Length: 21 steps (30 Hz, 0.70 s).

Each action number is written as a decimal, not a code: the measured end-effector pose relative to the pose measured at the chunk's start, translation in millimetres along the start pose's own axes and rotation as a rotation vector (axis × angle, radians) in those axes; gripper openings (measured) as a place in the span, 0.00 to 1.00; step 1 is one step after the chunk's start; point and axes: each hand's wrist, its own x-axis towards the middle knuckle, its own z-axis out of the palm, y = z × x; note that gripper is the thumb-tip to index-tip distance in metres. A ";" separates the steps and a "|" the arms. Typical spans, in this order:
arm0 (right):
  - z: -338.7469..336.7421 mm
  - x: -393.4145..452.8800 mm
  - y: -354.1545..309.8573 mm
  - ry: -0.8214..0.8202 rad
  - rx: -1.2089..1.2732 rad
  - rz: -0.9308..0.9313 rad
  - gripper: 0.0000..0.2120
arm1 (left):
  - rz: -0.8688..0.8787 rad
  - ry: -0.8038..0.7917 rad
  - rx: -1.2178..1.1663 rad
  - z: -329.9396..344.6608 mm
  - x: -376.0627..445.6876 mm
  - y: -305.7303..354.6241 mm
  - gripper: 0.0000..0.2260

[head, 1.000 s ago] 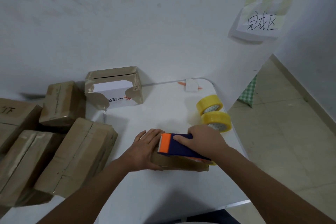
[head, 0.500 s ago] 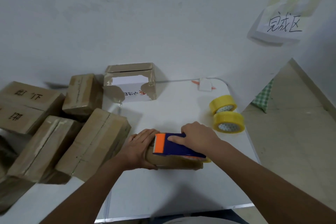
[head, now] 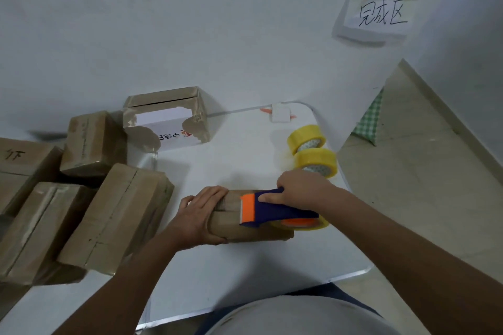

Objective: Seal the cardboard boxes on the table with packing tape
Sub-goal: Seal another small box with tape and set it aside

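Note:
A small brown cardboard box (head: 245, 231) lies on the white table (head: 245, 280) in front of me. My left hand (head: 200, 216) holds its left end, fingers over the top and thumb on the near side. My right hand (head: 300, 189) grips a blue and orange tape dispenser (head: 261, 209) that rests on the box's top, its orange blade end pointing left. A yellowish tape roll sits in the dispenser at the box's right end.
Several brown boxes (head: 114, 215) are piled at the left. A torn white-and-brown box (head: 168, 117) stands at the back. Two yellow tape rolls (head: 313, 153) lie at the right edge, near a small white block (head: 280, 115). A paper sign (head: 378, 16) hangs on the wall.
The view has shifted and drawn closer. The dispenser sits further right along the box top, exposing more of the left part; my left hand still holds the box's left end.

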 end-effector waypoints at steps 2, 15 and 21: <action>-2.4 -0.8 15.0 -0.002 -0.012 0.024 0.30 | 0.004 0.004 0.009 -2.3 3.1 2.4 0.51; 36.0 -8.5 73.8 -0.003 0.158 0.055 0.31 | -0.016 -0.009 0.034 0.3 -0.1 4.8 0.53; 43.4 5.3 50.8 0.041 0.140 0.008 0.31 | -0.064 -0.032 0.050 -5.8 -14.5 -19.7 0.55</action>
